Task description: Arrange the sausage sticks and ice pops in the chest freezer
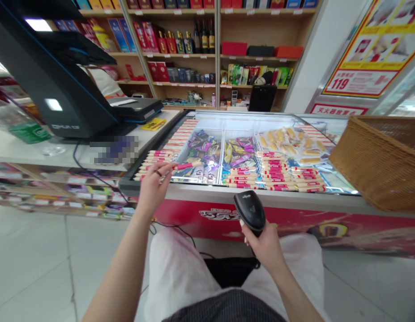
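My left hand [153,183] pinches one thin red sausage stick [187,166] and holds it just above the glass lid of a chest freezer [247,199]. Rows of the same sausage sticks [277,172] lie on the glass. My right hand [266,243] is wrapped round the handle of a black barcode scanner [250,210], held low in front of the freezer's red front panel. Ice cream packets [207,152] show through the lid.
A woven basket [378,161] stands on the freezer's right end. To the left a white counter [32,150] carries a black checkout terminal [56,85] and a green-labelled bottle [24,127]. Wooden shelves [220,58] of boxes and bottles fill the back wall. Cables hang by my knees.
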`<state>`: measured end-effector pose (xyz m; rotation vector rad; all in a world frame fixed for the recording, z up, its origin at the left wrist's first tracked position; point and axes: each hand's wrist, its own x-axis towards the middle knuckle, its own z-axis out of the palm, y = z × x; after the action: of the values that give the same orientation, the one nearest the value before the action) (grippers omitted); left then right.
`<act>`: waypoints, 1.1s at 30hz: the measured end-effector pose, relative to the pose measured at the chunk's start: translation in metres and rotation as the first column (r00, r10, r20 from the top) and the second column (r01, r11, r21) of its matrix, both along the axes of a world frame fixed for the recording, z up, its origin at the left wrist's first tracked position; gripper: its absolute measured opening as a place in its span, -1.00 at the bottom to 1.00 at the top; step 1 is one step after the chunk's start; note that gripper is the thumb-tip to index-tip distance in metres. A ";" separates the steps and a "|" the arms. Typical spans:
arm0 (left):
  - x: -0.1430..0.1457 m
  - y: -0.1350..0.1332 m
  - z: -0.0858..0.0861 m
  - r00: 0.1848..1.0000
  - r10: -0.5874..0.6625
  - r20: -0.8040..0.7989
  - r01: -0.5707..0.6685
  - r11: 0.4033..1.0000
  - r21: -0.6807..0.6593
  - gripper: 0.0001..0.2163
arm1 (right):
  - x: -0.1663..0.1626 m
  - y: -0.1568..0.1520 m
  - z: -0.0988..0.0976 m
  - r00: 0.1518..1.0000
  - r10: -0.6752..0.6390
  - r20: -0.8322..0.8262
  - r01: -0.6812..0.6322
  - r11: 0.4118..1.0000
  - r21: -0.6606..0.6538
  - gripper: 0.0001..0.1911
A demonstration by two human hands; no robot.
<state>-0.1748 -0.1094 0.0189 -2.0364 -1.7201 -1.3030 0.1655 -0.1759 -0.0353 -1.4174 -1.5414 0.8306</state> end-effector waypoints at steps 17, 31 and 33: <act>-0.109 -0.015 -0.016 0.967 0.195 -0.164 -0.205 0.977 -0.049 -0.74 | -0.007 -0.001 -0.001 1.000 0.025 0.000 -0.025 1.000 -0.005 -0.61; -0.111 -0.020 -0.025 0.965 0.235 -0.120 -0.238 0.971 -0.010 -0.76 | 0.002 -0.002 -0.005 1.000 0.004 -0.003 -0.004 1.000 -0.007 -0.61; -0.107 -0.020 -0.023 0.963 0.246 -0.113 -0.247 0.969 0.007 -0.76 | 0.002 -0.002 -0.005 1.000 -0.004 0.001 0.004 1.000 0.001 -0.61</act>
<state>-0.2815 -0.1298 -0.0042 -1.7902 -1.8568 -1.0842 0.1678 -0.1775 -0.0404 -1.4206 -1.5388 0.8267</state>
